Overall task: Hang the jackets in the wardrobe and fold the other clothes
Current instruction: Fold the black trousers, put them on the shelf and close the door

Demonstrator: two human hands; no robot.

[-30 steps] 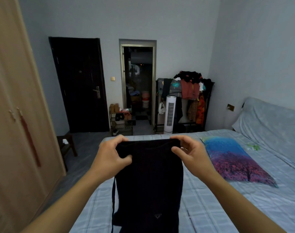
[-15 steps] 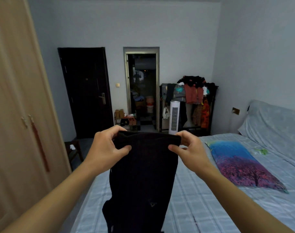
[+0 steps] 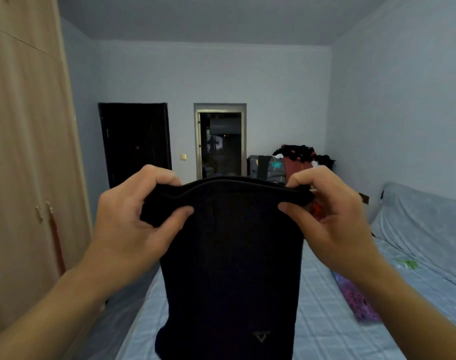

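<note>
A black garment [image 3: 232, 268] is held up at chest height by its top hem, w/ the rest hanging straight down over the bed [image 3: 325, 320]; the lower end runs out of frame. The left hand [image 3: 133, 216] is closed on the hem's left corner, thumb in front, fingers curled over the top. The right hand [image 3: 328, 216] pinches the right corner the same way. The hem is pulled fairly taut between the 2 hands. A small pale logo is seen near the bottom of the cloth.

Judged step: a non-jacket piece, prob. trousers or a knit, is being straightened before folding. Next move likely calls for it to be laid flat on the bed or doubled over in the air, w/ both corners kept level so the edges match.

A patterned pillow [image 3: 356, 302] lies on the bed to the right, partly hidden by the right arm. The wardrobe [image 3: 27, 165] stands at left, doors shut. Further back, a clothes rack [image 3: 294, 162] piled w/ garments is seen by the far wall, next to an open doorway [image 3: 220, 144] and a dark door [image 3: 136, 144].
</note>
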